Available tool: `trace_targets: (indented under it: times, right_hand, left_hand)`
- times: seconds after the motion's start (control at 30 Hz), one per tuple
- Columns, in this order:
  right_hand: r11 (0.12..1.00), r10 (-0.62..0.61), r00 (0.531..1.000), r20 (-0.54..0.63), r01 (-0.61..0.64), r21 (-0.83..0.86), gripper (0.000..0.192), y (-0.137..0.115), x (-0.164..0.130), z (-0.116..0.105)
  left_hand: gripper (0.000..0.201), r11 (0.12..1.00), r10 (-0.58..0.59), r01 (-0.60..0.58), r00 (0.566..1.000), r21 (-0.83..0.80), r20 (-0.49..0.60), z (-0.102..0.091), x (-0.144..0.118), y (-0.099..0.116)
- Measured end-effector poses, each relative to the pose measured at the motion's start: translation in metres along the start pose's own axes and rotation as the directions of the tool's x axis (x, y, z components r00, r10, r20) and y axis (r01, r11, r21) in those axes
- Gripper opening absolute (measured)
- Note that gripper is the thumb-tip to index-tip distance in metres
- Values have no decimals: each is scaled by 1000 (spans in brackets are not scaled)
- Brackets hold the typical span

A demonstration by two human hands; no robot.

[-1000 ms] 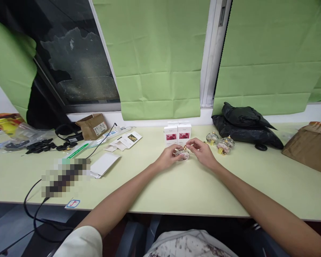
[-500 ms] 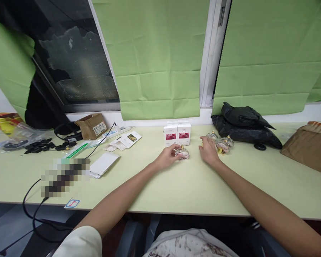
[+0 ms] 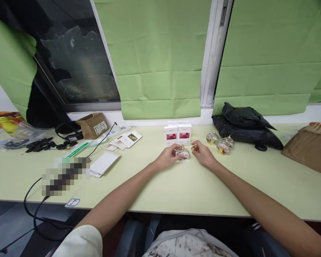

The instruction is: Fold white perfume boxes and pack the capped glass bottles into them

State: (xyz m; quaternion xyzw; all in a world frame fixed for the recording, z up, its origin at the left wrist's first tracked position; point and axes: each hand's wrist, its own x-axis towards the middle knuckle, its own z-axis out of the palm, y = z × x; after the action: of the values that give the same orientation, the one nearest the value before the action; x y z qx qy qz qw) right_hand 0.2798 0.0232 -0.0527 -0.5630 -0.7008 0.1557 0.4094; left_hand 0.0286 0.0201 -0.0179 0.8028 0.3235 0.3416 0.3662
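A round clear glass perfume bottle (image 3: 185,154) with a pink label and a gold neck stands on the table, and my left hand (image 3: 167,157) is closed on its left side. Just right of it, my right hand (image 3: 204,154) pinches a small gold cap (image 3: 194,148) between thumb and fingers. Behind both hands stand white boxes with pink flower pictures (image 3: 178,135), grouped together. Farther right are more round glass bottles (image 3: 225,144), with small gold caps (image 3: 220,151) lying in front of them.
Black plastic bags (image 3: 243,125) lie behind the bottles, and a brown paper package (image 3: 310,148) sits at the far right. On the left are flattened white cartons (image 3: 106,164), an open cardboard box (image 3: 91,126), black cables and plastic bags.
My right hand has moved left from the group of bottles towards the bottle at my left hand, bringing a gold cap. My left hand has stayed on its bottle.
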Motion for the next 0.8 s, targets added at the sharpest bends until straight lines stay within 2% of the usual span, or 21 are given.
trace_targets:
  times: [0.13, 0.3, 0.47, 0.67, 0.8]
  right_hand:
    - [998, -57, 998, 10, 57, -17, 20, -15, -4, -3]
    - [980, -196, 977, -86, 192, -57, 27, -33, -9, -10]
    - [944, -328, 925, -192, 326, -42, 30, -51, -15, -13]
    - [918, -368, 879, -304, 395, 27, 30, -67, -21, -13]
    - [904, -364, 874, -321, 414, 102, 28, -73, -23, -13]
  left_hand:
    - [49, 1000, 4, -3, 1000, 13, -22, 0, -1, 0]
    - [49, 1000, -13, 14, 1000, 19, -23, 1, -3, 3]
    - [48, 999, 2, -1, 999, 34, -33, 0, -3, 6]
    - [50, 1000, 4, -4, 1000, -13, -13, 2, -3, 7]
    - [53, 999, 2, -2, 1000, -44, -4, 5, -4, 8]
